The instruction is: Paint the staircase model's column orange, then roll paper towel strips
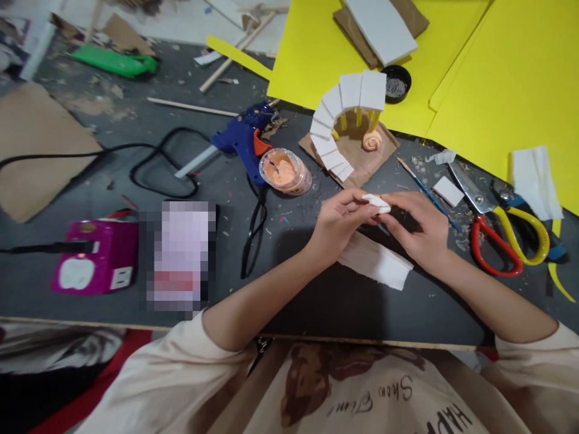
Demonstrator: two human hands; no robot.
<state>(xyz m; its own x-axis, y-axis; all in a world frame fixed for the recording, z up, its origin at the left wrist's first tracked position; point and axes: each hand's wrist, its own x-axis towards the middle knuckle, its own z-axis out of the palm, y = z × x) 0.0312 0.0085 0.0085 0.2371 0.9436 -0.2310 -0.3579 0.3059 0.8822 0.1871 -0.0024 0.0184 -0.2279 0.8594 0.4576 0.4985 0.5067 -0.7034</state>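
Note:
My left hand (337, 220) and my right hand (414, 226) meet over the dark table, and both pinch a small white rolled piece (376, 203) of tissue or foam between their fingertips. A white strip of tissue (375, 262) lies on the table just below the hands. Behind them stands a small model (350, 129) on a brown cardboard base: a curved flight of white steps on yellow posts, with a peach spiral lump beside it. An open tub of peach paste (284, 171) sits to its left.
A blue glue gun (242, 140) with black cable lies left of the tub. Red and yellow scissors (502, 232), a thin brush (425, 191) and white scraps lie at right. Yellow sheets (511, 84) cover the back right. A magenta power strip (97, 256) sits at left.

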